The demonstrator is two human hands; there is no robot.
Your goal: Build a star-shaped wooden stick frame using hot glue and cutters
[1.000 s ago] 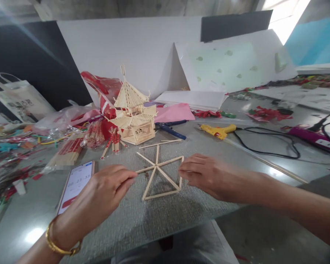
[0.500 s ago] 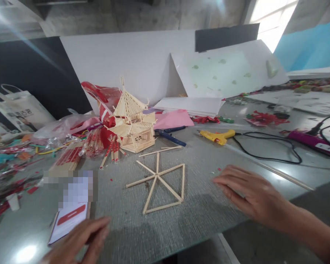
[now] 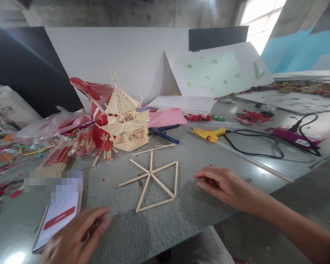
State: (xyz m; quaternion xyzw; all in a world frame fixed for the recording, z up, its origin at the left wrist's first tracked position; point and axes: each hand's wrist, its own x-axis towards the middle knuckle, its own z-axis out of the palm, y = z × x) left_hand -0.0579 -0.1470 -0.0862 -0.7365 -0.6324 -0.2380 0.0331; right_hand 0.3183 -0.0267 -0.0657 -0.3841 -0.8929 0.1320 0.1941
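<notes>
A flat frame of wooden sticks [image 3: 162, 184] lies on the grey table, its spokes meeting at one centre. Two outer sticks join spoke ends on the right and front; the left spokes end free. My right hand [image 3: 222, 185] is just right of the frame, fingers loosely bent, thumb apart, holding nothing visible. At the lower left, my left hand [image 3: 79, 233] hovers by the phone [image 3: 59, 211] and overlaps its near end; its thumb and fingers are apart. Behind the frame lie loose sticks [image 3: 154, 149] and a stick-built pavilion model [image 3: 128, 121].
A yellow glue gun [image 3: 209, 134] with a black cord lies at the back right, near a purple power strip [image 3: 294, 136]. Blue-handled pliers [image 3: 165, 135] rest beside the pavilion. Bundled sticks [image 3: 56, 156] and craft scraps crowd the left. The table's front edge [image 3: 192, 236] runs close by.
The view has turned a little to the right, so the table things sit further left. My right hand has come nearer the stick frame, its fingers more bent. The frame looks unaltered.
</notes>
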